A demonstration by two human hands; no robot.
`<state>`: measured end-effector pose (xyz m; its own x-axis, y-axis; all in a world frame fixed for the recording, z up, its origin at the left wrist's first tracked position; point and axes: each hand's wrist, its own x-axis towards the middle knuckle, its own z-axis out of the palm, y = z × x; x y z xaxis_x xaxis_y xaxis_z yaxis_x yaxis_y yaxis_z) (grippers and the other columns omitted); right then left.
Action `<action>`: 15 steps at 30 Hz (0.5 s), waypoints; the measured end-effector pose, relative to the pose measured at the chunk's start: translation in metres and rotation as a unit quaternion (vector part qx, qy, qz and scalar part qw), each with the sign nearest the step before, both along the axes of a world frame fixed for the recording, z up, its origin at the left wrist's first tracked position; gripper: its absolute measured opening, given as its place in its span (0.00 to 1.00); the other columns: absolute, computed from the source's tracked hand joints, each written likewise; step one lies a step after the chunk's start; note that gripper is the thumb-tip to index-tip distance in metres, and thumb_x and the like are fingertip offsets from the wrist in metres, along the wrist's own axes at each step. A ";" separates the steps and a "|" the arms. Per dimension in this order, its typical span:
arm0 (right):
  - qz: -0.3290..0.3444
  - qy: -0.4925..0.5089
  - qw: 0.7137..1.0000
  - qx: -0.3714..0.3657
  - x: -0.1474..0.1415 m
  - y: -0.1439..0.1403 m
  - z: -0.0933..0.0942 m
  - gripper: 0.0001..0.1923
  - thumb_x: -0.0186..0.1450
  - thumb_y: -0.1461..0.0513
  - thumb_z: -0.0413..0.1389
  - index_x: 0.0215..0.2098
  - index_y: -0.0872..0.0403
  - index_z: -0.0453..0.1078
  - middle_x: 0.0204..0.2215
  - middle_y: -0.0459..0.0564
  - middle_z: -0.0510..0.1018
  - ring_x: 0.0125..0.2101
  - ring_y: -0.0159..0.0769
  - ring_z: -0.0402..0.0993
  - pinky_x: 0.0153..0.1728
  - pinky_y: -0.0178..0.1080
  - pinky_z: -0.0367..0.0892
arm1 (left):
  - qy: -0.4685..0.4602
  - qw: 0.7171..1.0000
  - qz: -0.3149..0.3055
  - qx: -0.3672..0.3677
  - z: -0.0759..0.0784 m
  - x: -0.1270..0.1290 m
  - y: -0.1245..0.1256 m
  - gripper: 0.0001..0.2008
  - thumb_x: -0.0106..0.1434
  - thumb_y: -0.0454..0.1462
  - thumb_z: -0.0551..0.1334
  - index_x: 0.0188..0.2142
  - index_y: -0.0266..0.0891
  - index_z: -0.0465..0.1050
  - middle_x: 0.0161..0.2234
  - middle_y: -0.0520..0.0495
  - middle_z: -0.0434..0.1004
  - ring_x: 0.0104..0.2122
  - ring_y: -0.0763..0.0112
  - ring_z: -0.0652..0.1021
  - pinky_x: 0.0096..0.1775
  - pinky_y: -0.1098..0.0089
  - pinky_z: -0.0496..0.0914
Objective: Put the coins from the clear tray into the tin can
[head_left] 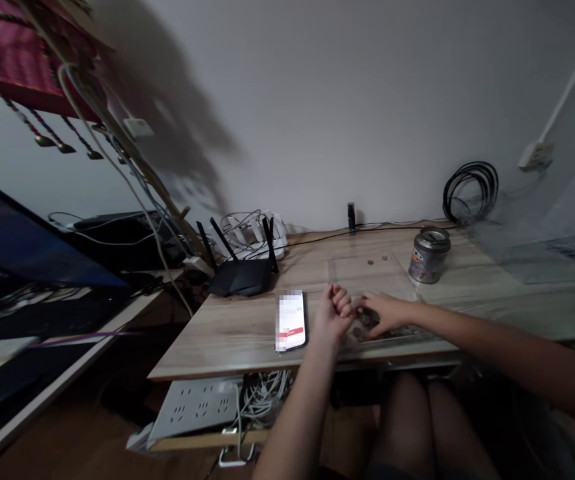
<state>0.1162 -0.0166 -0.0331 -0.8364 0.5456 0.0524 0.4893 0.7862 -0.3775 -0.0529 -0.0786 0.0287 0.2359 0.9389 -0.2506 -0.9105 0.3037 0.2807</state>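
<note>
There is a single view, from a camera on the person's head, looking forward and down across the wooden desk (pixel 227 333) toward the white wall (pixel 347 100) behind it. It sits close enough that both forearms run in from the bottom edge, meeting at the left hand (pixel 332 313) and right hand (pixel 385 312) near the frame's middle. The person's knees show below the desk edge. Edges bend outward, wide-angle fashion.
</note>
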 end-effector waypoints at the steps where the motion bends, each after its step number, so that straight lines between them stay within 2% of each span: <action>1: 0.023 -0.001 1.000 -0.007 -0.006 -0.004 0.003 0.37 0.46 0.53 0.64 0.52 0.53 0.65 0.41 0.52 0.67 0.40 0.39 0.64 0.43 0.39 0.61 | -0.005 1.000 0.007 0.004 0.006 -0.004 0.001 0.16 0.67 0.36 0.47 0.22 0.37 0.57 0.15 0.60 0.41 0.12 0.82 0.47 0.13 0.79 0.41; 5: 0.092 -0.050 0.993 -0.057 -0.022 -0.008 0.015 0.30 0.46 0.62 0.62 0.48 0.54 0.68 0.36 0.49 0.70 0.32 0.33 0.65 0.34 0.33 0.61 | -0.008 1.000 0.028 0.011 0.020 -0.010 -0.006 0.15 0.67 0.36 0.46 0.23 0.36 0.59 0.15 0.59 0.43 0.12 0.83 0.49 0.13 0.79 0.42; 9: 0.123 -0.090 0.981 -0.122 -0.008 -0.005 0.017 0.14 0.47 0.68 0.58 0.34 0.56 0.73 0.24 0.43 0.71 0.24 0.28 0.62 0.27 0.30 0.58 | 0.009 1.000 0.022 0.000 0.011 -0.003 -0.019 0.13 0.65 0.35 0.48 0.24 0.36 0.60 0.15 0.59 0.44 0.12 0.83 0.50 0.14 0.79 0.43; 12: 0.084 -0.103 0.982 -0.132 0.018 -0.001 0.011 0.06 0.45 0.70 0.56 0.22 0.56 0.72 0.20 0.41 0.70 0.22 0.26 0.61 0.25 0.29 0.56 | 0.009 1.000 0.016 -0.013 -0.001 0.006 -0.024 0.12 0.64 0.34 0.49 0.24 0.36 0.60 0.15 0.59 0.44 0.12 0.83 0.50 0.14 0.79 0.43; 15: 0.019 -0.145 0.980 -0.132 0.043 0.002 0.008 0.06 0.43 0.70 0.56 0.18 0.54 0.70 0.16 0.40 0.68 0.19 0.27 0.60 0.24 0.30 0.54 | 0.006 1.000 0.005 -0.024 -0.007 0.015 -0.023 0.12 0.64 0.33 0.49 0.24 0.36 0.59 0.15 0.59 0.44 0.12 0.83 0.50 0.14 0.80 0.43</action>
